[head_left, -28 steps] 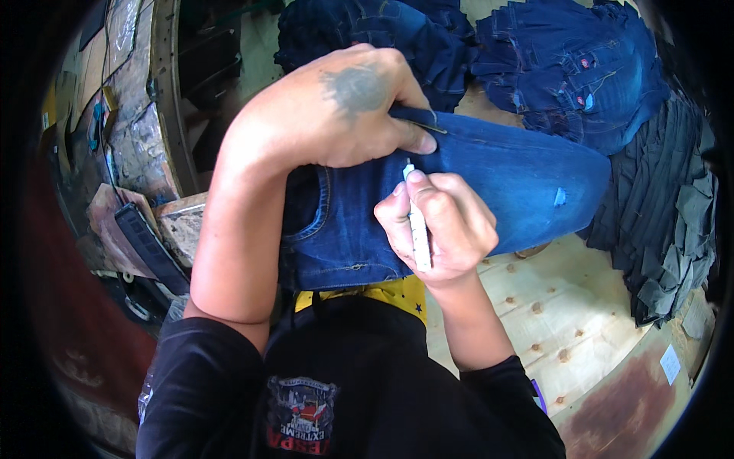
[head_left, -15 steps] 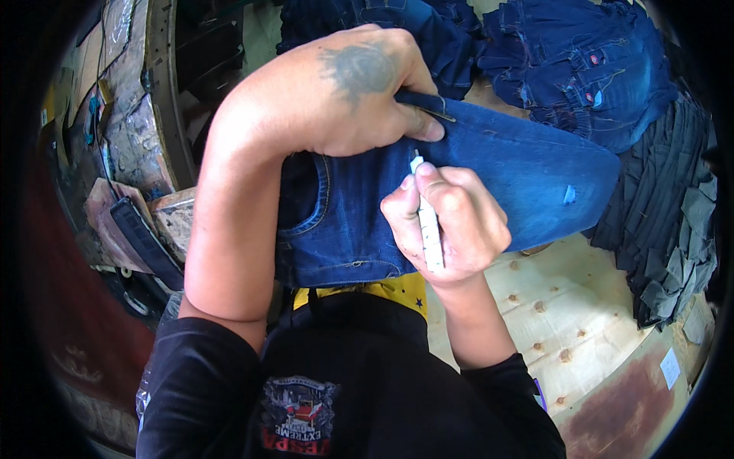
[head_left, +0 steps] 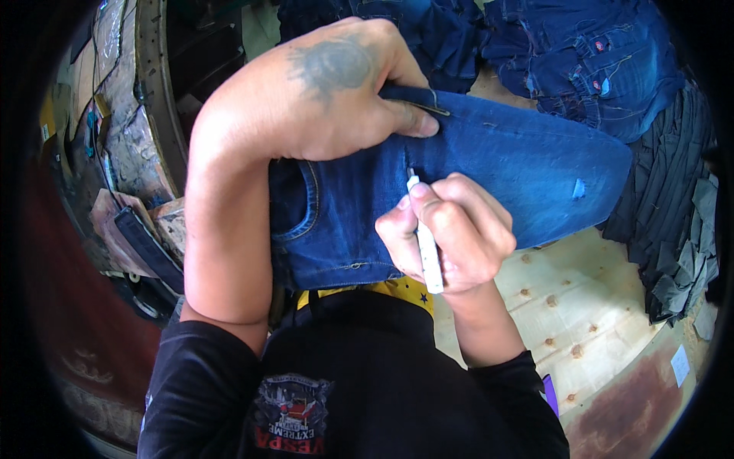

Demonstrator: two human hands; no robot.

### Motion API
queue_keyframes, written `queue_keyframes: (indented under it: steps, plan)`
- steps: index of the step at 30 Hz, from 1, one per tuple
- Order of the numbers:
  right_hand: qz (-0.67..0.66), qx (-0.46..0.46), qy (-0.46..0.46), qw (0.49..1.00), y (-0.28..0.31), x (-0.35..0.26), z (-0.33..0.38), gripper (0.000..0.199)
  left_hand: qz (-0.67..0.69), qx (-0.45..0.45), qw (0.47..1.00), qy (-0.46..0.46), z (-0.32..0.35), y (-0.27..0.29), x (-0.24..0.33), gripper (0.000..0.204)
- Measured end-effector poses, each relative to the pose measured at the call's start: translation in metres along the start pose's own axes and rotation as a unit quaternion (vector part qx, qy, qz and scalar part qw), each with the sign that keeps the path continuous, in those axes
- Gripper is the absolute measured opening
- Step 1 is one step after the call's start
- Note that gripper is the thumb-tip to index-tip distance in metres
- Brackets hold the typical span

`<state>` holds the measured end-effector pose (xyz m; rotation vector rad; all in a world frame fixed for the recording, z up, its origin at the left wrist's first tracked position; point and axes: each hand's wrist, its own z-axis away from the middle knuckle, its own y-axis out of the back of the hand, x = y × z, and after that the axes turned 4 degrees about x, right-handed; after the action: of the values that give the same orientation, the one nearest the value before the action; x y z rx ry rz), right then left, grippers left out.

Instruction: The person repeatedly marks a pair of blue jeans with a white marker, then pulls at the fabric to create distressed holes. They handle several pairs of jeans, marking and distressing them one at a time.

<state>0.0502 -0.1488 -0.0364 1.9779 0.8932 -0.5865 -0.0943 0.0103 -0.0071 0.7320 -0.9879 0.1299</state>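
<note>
White chalk stick against blue jeans

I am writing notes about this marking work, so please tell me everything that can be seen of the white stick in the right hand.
The thin white chalk-like marking stick is a slim, plain, matt rod. The right hand grips it like a pen, fingers wrapped around its middle. It is tilted, the upper tip pointing at the dark blue denim jeans and seeming to touch the cloth; its lower end sticks out below the hand. The left hand does not touch it.
</note>
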Motion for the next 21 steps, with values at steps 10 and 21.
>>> queue_keyframes:
  steps: [10, 21]
  plan:
    - [-0.016, 0.027, -0.004, 0.999, 0.002, -0.001, 0.0, 0.024, 0.021, -0.012, 0.999, -0.035, -0.001, -0.001, -0.015, 0.023]
    - [0.015, 0.046, -0.018, 0.999, 0.003, 0.001, 0.0, 0.02, 0.024, -0.025, 0.999, -0.03, -0.002, -0.001, -0.014, 0.02]
